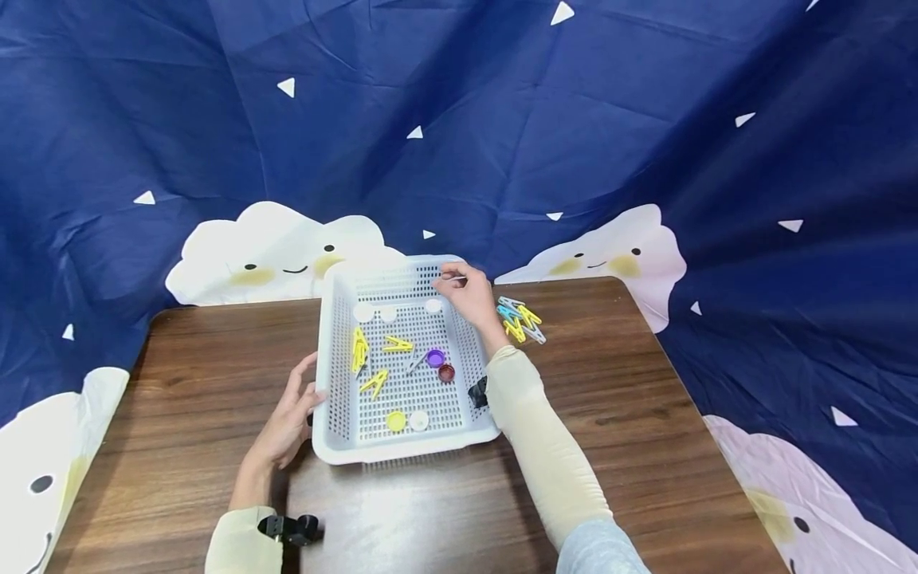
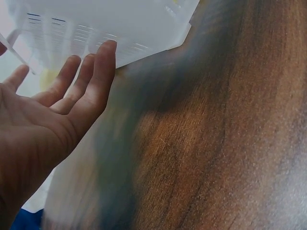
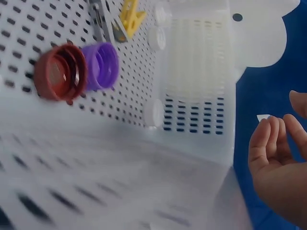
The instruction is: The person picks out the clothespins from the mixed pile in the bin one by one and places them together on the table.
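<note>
Nearest, a cream right sleeve [image 1: 548, 454] lies along the right side of a white perforated basket [image 1: 324, 399], which stands on the wooden tabletop [image 1: 387, 510]. At its left wall rests the left hand [image 1: 287, 414], fingers loosely spread, the grip not closed. Inside, near to far, lie a yellow cap [image 1: 396, 422], several yellow clothespins [image 1: 374, 384], red [image 1: 446, 373] and purple caps [image 1: 435, 358], and white caps [image 1: 364, 312]. Right of the basket sits a clothespin pile [image 1: 515, 329]. Over the far right corner hangs the right hand [image 1: 469, 299].

Working well here probably means steadying the wall with the left and carrying the right wrist high, so the sleeve drags nothing.

Only the right wrist view shows that grip's thumb and fingertips apart, nothing visible between; only the head view shows the pile.
</note>
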